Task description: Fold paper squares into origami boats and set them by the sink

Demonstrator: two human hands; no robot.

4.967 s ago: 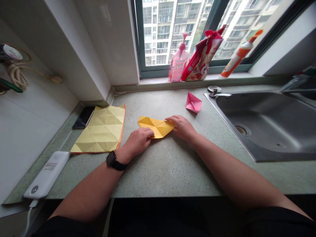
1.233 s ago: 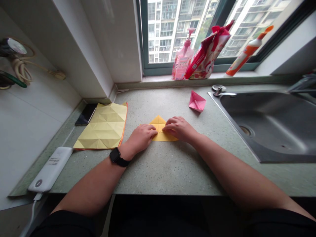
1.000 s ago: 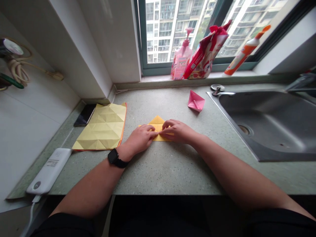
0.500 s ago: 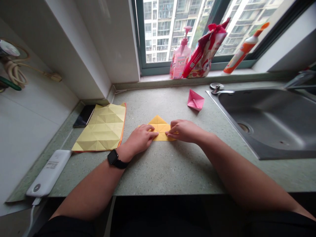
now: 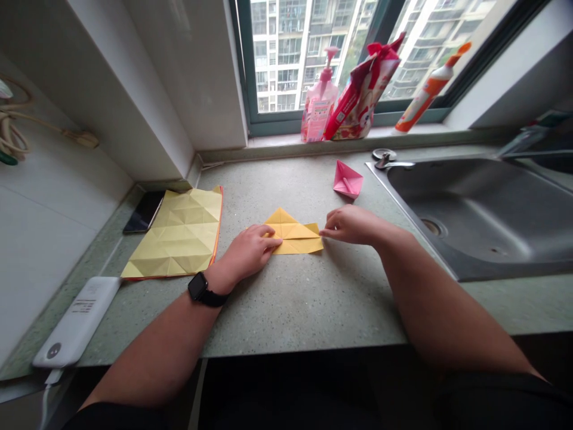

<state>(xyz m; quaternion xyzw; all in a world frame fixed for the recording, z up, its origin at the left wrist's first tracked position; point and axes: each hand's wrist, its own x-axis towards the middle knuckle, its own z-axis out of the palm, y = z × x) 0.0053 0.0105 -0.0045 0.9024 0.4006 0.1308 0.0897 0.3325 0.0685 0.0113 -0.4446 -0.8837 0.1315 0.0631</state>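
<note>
A folded yellow paper, shaped like a triangle over a strip, lies flat on the speckled green counter. My left hand, with a black watch on its wrist, presses curled fingers down on the paper's left part. My right hand rests just right of the paper, fingers drawn together in a pinch with the tips at its right corner.
A creased yellow sheet and a dark phone lie to the left, a white power bank at the front left edge. A pink folded paper sits behind, a steel sink to the right. Bottles and a red bag line the window sill.
My right hand has slid rightward along the folded paper, from its middle to its right corner, uncovering the strip. My left hand stays pressed on the left part.
</note>
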